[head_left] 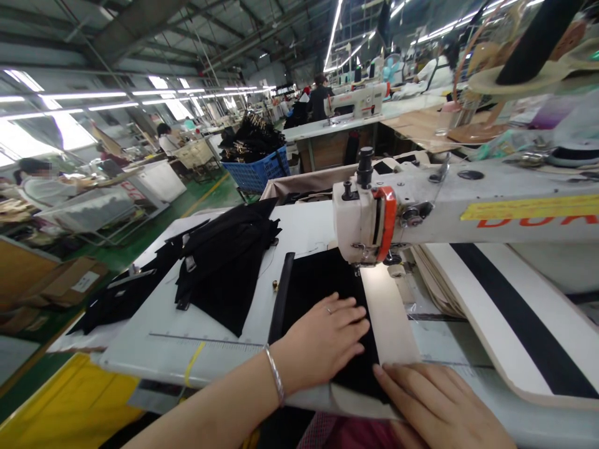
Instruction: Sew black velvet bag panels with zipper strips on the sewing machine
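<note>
My left hand lies flat on a black fabric piece, fingers stretched out and slightly spread. The black fabric lies over a beige panel, which shows along its right side. At the near edge my right hand is closed on the beige panel, fingers on top and the thumb partly hidden below. One fingertip touches the border between black and beige. The far end of both pieces reaches the head of a white sewing machine, just beyond my left hand. A black strip edges the fabric's left side.
Black fabric pieces are piled on the table's left. Striped white-and-black panels are stacked to the right, under the machine arm. A yellow container stands at lower left. Beyond the table is a full blue crate; other people work farther back.
</note>
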Tool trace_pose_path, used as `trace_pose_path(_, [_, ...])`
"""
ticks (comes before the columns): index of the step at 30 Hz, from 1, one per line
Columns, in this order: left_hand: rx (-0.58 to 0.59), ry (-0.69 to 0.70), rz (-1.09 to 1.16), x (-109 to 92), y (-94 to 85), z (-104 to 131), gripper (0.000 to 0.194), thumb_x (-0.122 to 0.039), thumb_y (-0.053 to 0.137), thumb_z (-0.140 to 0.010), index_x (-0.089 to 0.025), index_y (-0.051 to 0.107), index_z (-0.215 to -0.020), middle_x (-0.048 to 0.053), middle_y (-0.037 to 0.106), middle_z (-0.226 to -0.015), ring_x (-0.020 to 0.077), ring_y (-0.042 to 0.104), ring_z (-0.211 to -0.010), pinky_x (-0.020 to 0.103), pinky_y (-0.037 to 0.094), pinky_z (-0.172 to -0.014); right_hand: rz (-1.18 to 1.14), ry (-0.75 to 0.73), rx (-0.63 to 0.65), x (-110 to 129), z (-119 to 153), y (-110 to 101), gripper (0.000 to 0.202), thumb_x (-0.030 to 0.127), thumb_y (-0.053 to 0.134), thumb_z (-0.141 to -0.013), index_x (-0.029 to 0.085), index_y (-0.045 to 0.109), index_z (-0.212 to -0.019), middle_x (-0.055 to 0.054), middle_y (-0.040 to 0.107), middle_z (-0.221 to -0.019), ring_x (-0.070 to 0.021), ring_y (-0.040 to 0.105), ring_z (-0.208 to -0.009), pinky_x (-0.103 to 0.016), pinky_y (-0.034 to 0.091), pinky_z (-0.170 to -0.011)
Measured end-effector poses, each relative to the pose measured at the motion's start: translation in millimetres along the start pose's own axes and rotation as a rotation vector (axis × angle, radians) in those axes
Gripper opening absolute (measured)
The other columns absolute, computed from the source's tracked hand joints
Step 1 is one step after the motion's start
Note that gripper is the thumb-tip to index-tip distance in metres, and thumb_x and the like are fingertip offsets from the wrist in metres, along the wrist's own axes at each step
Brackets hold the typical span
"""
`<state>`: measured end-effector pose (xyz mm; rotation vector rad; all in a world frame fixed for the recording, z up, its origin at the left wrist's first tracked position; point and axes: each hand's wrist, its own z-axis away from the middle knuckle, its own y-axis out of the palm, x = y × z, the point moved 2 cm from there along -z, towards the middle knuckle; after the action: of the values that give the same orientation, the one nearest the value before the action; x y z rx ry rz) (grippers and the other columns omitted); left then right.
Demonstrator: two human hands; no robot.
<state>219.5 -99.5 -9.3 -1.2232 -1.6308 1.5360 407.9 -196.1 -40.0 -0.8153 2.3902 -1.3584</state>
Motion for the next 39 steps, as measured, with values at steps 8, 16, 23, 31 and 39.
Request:
trace_pose_path(8, [-0.172,0.224,0.061,-29.9,10.7,37.7,0.021,-0.019,0.047,-0.098,-0.012,0.062,-0.111,0.005,0.068,-0.118,0.0161,0.052,-0.126,0.034,0.034,-0.116,0.16,-0.261,-0.05,-5.5,-3.0,-3.9,0.026,0.034,0.056,-0.087,0.025,0.07,-0.106,0.003,0.072,-0.101,-0.0188,0.068,-0.087,-0.039,0.054,-0.077])
trace_pose_path(16, [-0.117,0.208,-0.009,-18.2,10.5,25.8,0.02,-0.018,0.048,-0.097,-0.014,0.063,-0.111,0.004,0.065,-0.124,0.018,0.051,-0.127,0.038,0.034,-0.117,0.124,-0.209,-0.012,-13.9,-3.7,-2.2,0.036,0.02,0.04,-0.09,0.024,0.066,-0.115,0.001,0.071,-0.107,-0.0168,0.066,-0.094,-0.035,0.055,-0.079])
trace_pose_path(23, [-0.092,0.196,-0.079,-4.5,10.2,11.1,0.024,-0.017,0.044,-0.098,-0.013,0.063,-0.112,0.006,0.063,-0.126,0.0187,0.049,-0.128,0.038,0.036,-0.114,0.03,-0.036,0.029,-20.0,-11.6,2.4,0.035,0.023,0.043,-0.092,0.021,0.061,-0.122,-0.003,0.067,-0.113,-0.0176,0.062,-0.1,-0.034,0.053,-0.085])
trace_pose_path(31, [-0.059,0.159,-0.101,17.7,10.8,-4.6,0.024,-0.016,0.043,-0.098,-0.015,0.062,-0.113,0.006,0.061,-0.129,0.0172,0.048,-0.129,0.037,0.036,-0.114,-0.051,0.113,0.108,-31.9,-18.4,16.5,0.037,0.026,0.051,-0.091,0.025,0.055,-0.128,-0.005,0.062,-0.12,-0.0202,0.058,-0.106,-0.04,0.049,-0.09])
trace_pose_path(39, [-0.098,0.176,-0.081,25.1,12.0,-5.8,0.028,-0.017,0.039,-0.1,-0.014,0.06,-0.118,0.006,0.062,-0.128,0.0183,0.05,-0.128,0.038,0.038,-0.113,-0.084,0.132,0.13,-33.2,-17.2,16.9,0.039,0.028,0.053,-0.091,0.023,0.053,-0.13,-0.004,0.057,-0.129,-0.0197,0.053,-0.114,-0.041,0.045,-0.097])
